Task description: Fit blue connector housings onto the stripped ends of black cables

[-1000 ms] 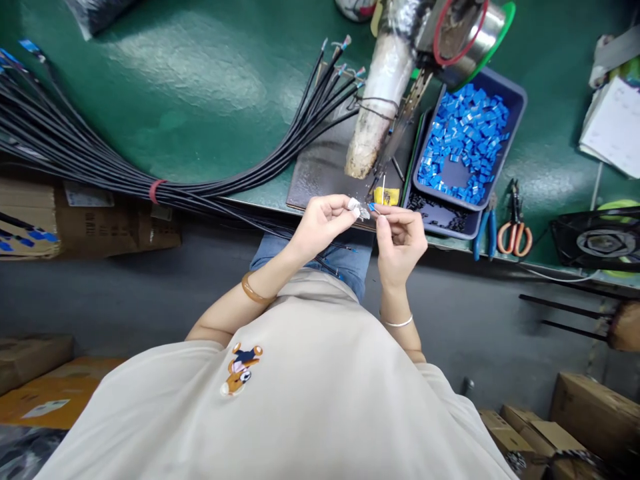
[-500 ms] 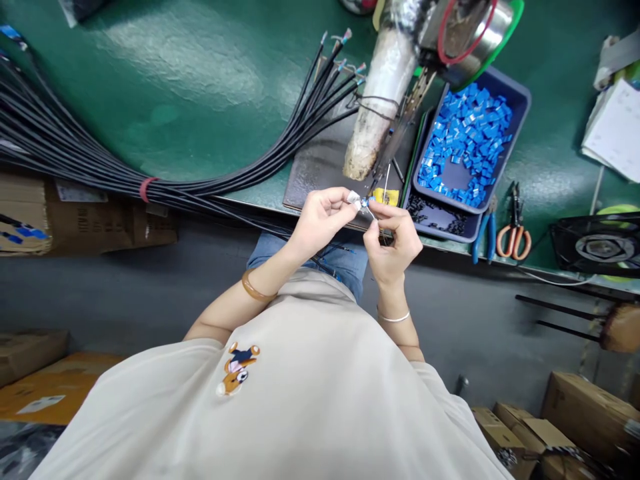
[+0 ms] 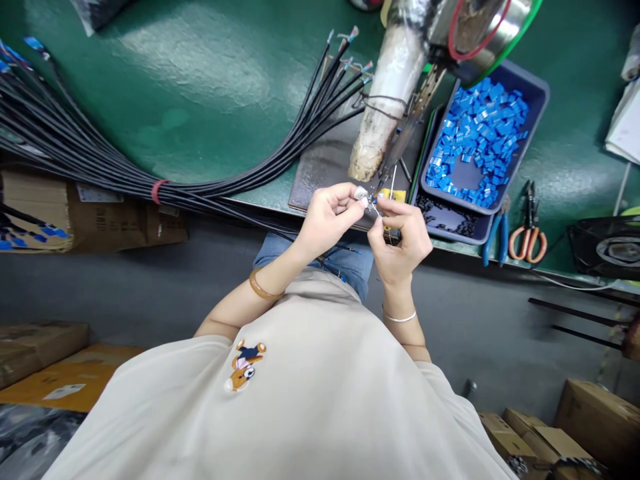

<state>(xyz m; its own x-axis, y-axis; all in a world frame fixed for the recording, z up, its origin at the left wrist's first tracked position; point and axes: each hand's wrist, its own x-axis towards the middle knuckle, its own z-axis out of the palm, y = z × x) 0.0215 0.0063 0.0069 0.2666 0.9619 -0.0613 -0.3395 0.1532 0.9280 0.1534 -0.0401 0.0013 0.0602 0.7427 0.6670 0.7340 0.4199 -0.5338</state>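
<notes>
My left hand (image 3: 333,217) is closed in a pinch, with white covers on the thumb and forefinger tips. At those tips is a small blue connector (image 3: 373,199), mostly hidden and too small to show detail. Close beside it, my right hand (image 3: 403,237) pinches a thin whitish wire (image 3: 375,209) between thumb and fingers. Both hands meet over the front edge of a dark board (image 3: 320,170). Just above them, the tip of a slim metal tool (image 3: 387,167) points down beside a wrapped white tube (image 3: 367,150).
Black cables (image 3: 215,189), bound by a red band (image 3: 159,191), stretch across the green table (image 3: 200,93). Right of my hands, a bin (image 3: 537,100) of blue connectors overlaps another bin (image 3: 467,239) of small black parts. Blue-handled pliers (image 3: 495,237), orange-handled cutters (image 3: 527,240) and a black fan (image 3: 605,247) are further right.
The whole view has shifted slightly, so the scene appears further right. Both hands keep nearly the same pose around the small blue connector.
</notes>
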